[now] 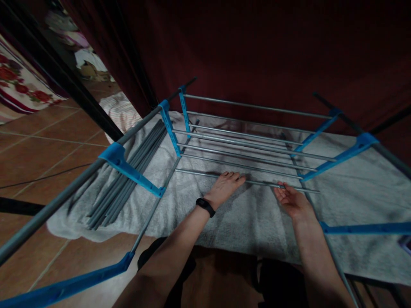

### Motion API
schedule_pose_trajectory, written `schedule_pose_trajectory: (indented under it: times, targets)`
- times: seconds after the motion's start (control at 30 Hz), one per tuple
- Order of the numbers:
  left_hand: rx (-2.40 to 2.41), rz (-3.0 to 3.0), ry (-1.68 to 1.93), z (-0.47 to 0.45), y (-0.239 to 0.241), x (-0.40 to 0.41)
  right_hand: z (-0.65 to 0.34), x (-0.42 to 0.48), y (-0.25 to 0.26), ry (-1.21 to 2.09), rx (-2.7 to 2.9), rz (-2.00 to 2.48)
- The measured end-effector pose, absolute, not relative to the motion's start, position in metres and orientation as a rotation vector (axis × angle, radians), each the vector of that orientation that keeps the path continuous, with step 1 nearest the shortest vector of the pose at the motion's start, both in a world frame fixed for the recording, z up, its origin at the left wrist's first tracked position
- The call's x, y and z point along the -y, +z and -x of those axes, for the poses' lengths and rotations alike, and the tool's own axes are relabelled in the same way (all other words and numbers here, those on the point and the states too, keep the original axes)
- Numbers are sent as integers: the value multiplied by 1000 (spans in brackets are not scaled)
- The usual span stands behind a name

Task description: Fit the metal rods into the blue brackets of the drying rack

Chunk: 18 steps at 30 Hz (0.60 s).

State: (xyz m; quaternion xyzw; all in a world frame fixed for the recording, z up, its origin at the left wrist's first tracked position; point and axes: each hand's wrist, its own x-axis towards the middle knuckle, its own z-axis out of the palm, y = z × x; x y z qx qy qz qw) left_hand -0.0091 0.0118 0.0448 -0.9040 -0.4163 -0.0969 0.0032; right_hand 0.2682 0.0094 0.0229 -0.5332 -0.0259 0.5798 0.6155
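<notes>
Here both hands bracket the nearest rod (pixel 244 182), lying crosswise: left hand (pixel 224 186) flat over it, right hand (pixel 290 199) fingers curled loosely beneath.

Support surface: terracotta tile floor (pixel 48 141), pale grout lines visible. Directly on it lies a grey towel (pixel 250 218), spread flat and wide. On the towel, left portion: a bundle of loose grey metal rods (pixel 128 179), laid side by side lengthwise. The grey-and-blue drying rack frame (pixel 244 149) stands over the towel. A striped cloth (pixel 120 112) lies on the tiles beyond the towel's far left corner.
</notes>
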Motion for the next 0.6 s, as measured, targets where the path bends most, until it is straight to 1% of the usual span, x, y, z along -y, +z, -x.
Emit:
schedule_pose_trajectory:
  times: [0.3,0.6]
  targets:
    - [1385,2854,-316,10,41,-12,-266,-12,20,1334,36,1212]
    - [1350,2836,-346,10,35,-14,-265,-18,19,1311,0,1229]
